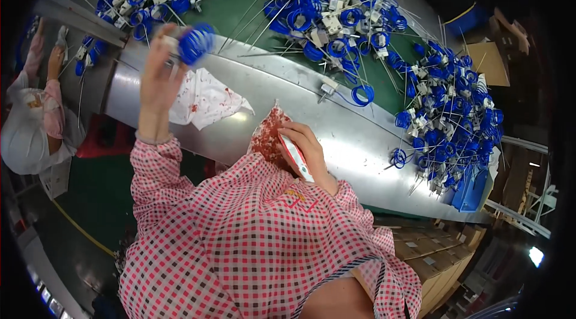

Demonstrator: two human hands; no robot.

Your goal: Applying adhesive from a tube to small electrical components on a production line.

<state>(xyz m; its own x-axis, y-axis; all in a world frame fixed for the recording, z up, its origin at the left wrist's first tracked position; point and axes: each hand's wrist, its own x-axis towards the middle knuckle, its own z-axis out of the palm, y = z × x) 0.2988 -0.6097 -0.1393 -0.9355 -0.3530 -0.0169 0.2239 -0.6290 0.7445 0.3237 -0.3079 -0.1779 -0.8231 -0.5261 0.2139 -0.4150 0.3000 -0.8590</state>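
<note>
Raised over the near edge of the metal bench, my left hand [159, 79] has its fingers closed on a part with a coil of blue tubing [196, 44] and a whitish block, blurred by motion. My right hand [309, 151] wraps round a slim white and red handheld object [294, 154] close to my body; its exact kind is unclear. Beneath that hand lies a red-stained cloth [265, 134], partly hidden by it. Between my hands, a white cloth with red spots [207, 102] rests on the bench.
Heaps of blue coiled parts with white blocks and thin metal rods cover the green belt [240, 13] beyond the metal ledge [354, 139]. One loose part [362, 96] lies near the ledge. A co-worker [36, 121] sits at left. Cardboard boxes [432, 259] stand at lower right.
</note>
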